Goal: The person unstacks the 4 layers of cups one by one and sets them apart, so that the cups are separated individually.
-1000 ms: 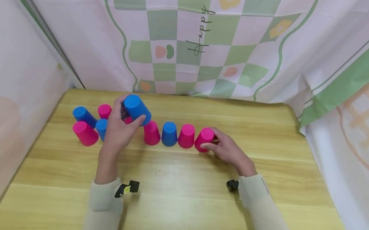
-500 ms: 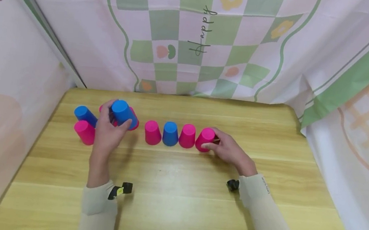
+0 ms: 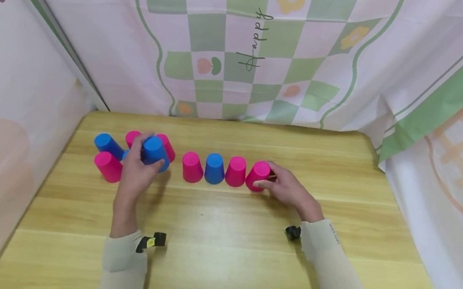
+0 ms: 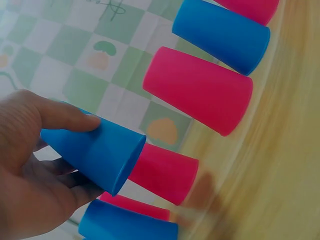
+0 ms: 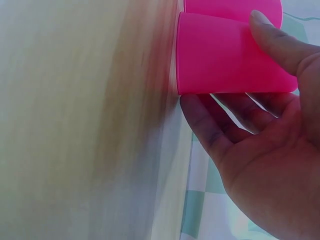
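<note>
My left hand [image 3: 139, 171] holds an upside-down blue cup [image 4: 95, 147] between thumb and fingers, its rim held off the table. Around that hand stand upside-down cups: a pink cup [image 3: 108, 167] and a blue cup [image 3: 108, 146] to its left, and a pink cup [image 3: 166, 146] just behind the held one. Another blue cup is mostly hidden by the hand. My right hand [image 3: 288, 190] grips the pink cup [image 5: 230, 55] at the right end of a row, thumb in front and fingers on its far side. That cup stands on the table.
The row continues leftward with a pink cup [image 3: 236, 171], a blue cup [image 3: 214, 169] and a pink cup [image 3: 192, 167]. A wooden table [image 3: 217, 258] carries everything. Printed curtains [image 3: 242, 93] hang behind it and at both sides.
My left hand has carried the blue cup leftward from near the row, then lowered it slightly in front of the left-hand group. The right hand stays on its pink cup.
</note>
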`<state>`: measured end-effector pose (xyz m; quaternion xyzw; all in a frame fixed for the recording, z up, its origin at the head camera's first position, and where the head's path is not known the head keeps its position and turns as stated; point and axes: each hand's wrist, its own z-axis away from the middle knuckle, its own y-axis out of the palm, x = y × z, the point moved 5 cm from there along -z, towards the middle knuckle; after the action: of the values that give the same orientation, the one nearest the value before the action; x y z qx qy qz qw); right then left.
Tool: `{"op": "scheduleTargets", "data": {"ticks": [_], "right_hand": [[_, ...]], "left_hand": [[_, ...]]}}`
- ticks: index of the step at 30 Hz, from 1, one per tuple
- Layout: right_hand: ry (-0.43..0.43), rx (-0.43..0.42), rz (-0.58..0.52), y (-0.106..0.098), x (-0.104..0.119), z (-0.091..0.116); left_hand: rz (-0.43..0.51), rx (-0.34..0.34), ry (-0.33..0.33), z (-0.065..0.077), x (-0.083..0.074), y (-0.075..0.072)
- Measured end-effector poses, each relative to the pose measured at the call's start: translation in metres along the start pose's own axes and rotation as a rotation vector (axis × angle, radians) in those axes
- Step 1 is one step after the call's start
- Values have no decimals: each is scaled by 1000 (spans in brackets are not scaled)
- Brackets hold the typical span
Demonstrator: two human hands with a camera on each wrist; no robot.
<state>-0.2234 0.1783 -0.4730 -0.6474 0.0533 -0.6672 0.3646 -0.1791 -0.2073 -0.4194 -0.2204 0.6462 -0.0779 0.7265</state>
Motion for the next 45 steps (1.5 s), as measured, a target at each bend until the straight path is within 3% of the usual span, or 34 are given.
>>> {"op": "scheduleTargets", "data": {"ticks": [10, 29, 45], "right_hand": [[4, 3, 14, -2, 2, 1], [-8, 7, 17, 0, 0, 1], [-10, 5, 20, -1, 3, 0]], "left_hand": [[-36, 46, -91, -1, 11, 6], [-87, 116, -124, -4, 25, 15], [-107, 123, -120, -4, 18, 12]]}}
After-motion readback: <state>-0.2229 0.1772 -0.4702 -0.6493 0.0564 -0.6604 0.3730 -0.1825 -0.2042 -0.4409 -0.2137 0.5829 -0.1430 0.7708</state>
